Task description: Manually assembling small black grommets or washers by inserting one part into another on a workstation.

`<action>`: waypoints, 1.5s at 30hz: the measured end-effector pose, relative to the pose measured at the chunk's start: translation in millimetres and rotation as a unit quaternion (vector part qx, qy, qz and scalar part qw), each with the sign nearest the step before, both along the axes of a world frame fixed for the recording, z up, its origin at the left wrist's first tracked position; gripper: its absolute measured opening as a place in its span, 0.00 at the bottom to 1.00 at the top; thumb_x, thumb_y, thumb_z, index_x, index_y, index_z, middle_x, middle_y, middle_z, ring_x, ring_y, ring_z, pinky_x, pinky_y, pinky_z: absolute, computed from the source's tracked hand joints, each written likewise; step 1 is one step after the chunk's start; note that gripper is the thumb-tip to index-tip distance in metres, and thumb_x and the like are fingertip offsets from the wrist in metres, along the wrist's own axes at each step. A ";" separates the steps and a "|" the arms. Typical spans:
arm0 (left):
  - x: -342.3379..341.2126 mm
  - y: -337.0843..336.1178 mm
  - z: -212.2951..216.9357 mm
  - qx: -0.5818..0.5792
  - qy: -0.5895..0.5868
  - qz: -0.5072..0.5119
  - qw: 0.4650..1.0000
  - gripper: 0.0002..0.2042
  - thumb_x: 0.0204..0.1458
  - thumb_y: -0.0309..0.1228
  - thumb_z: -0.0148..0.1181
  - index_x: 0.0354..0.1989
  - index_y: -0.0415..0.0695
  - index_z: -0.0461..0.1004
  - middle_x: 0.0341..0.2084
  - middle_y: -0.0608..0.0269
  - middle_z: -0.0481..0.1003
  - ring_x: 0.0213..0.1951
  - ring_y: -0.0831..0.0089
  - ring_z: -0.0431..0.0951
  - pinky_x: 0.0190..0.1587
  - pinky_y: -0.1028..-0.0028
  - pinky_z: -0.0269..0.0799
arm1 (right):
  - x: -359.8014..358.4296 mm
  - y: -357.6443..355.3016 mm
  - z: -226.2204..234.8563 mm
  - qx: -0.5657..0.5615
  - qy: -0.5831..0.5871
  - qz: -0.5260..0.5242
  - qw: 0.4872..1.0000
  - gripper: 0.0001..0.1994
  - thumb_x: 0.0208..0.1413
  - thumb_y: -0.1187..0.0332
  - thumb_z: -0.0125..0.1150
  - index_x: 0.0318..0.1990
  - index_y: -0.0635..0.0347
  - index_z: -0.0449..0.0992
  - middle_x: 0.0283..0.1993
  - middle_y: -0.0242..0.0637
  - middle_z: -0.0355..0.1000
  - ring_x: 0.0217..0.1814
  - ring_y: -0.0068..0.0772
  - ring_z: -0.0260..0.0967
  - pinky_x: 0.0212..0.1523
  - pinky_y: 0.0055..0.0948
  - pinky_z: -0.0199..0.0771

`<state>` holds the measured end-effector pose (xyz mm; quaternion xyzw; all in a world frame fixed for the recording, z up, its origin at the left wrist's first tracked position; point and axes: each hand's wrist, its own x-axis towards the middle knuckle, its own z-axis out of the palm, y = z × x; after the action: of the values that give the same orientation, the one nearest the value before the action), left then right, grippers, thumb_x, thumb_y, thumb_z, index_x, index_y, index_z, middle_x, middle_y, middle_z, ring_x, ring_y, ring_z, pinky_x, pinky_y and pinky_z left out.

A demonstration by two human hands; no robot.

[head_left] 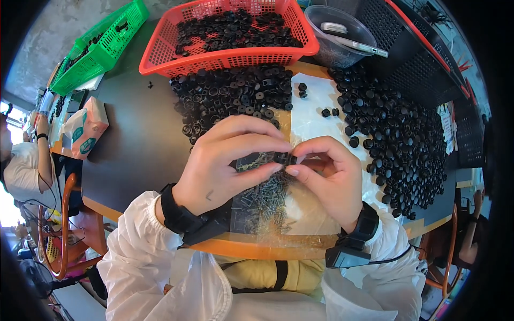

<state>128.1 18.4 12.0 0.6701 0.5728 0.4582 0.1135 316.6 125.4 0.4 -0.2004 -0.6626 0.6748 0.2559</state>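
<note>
Head view: from where I stand, both hands of the seated person meet over the near middle of the table [126, 171]. The left hand [219, 160] pinches a small black part [284, 158] between thumb and forefinger, its other fingers loosely bent. From the right side, the right hand [333, 177] closes thumb and forefinger on the same part; whether it is one piece or two fitted together I can't tell. The part is held up above the tabletop, just beyond a heap of small metal screws [267, 200].

Right of the hands lies a white sheet [316, 101] with a few loose black pieces on it, and past that spreads a big pile of round black caps [404, 150]. Beyond the left hand sits another pile of black rings and discs [230, 93], with a red basket [225, 63] of black parts behind it. Far right of that basket stands a clear tub [320, 47], a phone [361, 48] lying across it. Over on the left are a tissue box [93, 131] and a green basket [101, 60].
</note>
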 end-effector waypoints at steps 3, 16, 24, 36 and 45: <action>1.7 -1.8 -0.5 0.005 -0.014 -0.016 1.000 0.18 0.39 0.21 0.73 0.42 0.43 0.81 0.40 0.58 0.78 0.42 0.65 0.79 0.45 0.69 0.75 | -0.1 -0.2 -0.3 0.001 -0.001 -0.010 1.000 0.12 0.53 0.81 0.67 0.45 0.66 0.76 0.44 0.36 0.75 0.47 0.24 0.75 0.51 0.25 0.77; 3.0 -1.2 0.9 0.024 0.019 0.014 0.999 0.17 0.37 0.20 0.73 0.39 0.42 0.80 0.36 0.61 0.80 0.40 0.64 0.80 0.44 0.70 0.75 | 0.2 0.4 -1.4 0.016 0.016 -0.002 1.000 0.13 0.52 0.81 0.67 0.45 0.65 0.76 0.45 0.35 0.73 0.49 0.25 0.74 0.53 0.26 0.76; 6.9 -0.6 0.7 0.023 0.015 0.013 1.000 0.17 0.36 0.21 0.74 0.39 0.41 0.81 0.36 0.60 0.81 0.40 0.66 0.80 0.43 0.71 0.75 | 0.7 -1.4 0.2 -0.007 0.030 -0.027 0.999 0.13 0.51 0.82 0.67 0.44 0.66 0.75 0.44 0.35 0.73 0.47 0.25 0.74 0.52 0.27 0.77; 10.9 -1.6 -5.6 0.052 -0.008 0.035 0.998 0.18 0.37 0.20 0.75 0.40 0.40 0.82 0.36 0.58 0.81 0.38 0.68 0.80 0.40 0.73 0.75 | 1.3 0.1 -3.5 -0.020 0.085 0.003 0.996 0.13 0.50 0.86 0.65 0.44 0.68 0.78 0.46 0.38 0.72 0.49 0.28 0.73 0.52 0.26 0.76; 9.8 -0.9 -5.4 0.072 0.014 0.037 0.997 0.19 0.35 0.20 0.76 0.40 0.41 0.82 0.35 0.59 0.81 0.37 0.69 0.80 0.39 0.73 0.75 | -0.3 4.3 -4.9 -0.139 0.062 0.009 0.988 0.12 0.56 0.84 0.61 0.47 0.67 0.78 0.48 0.39 0.75 0.51 0.26 0.72 0.53 0.25 0.74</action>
<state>137.9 17.5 6.6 0.6609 0.5644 0.4930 0.0395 316.3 129.7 -4.5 -0.1859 -0.5471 0.7738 0.2595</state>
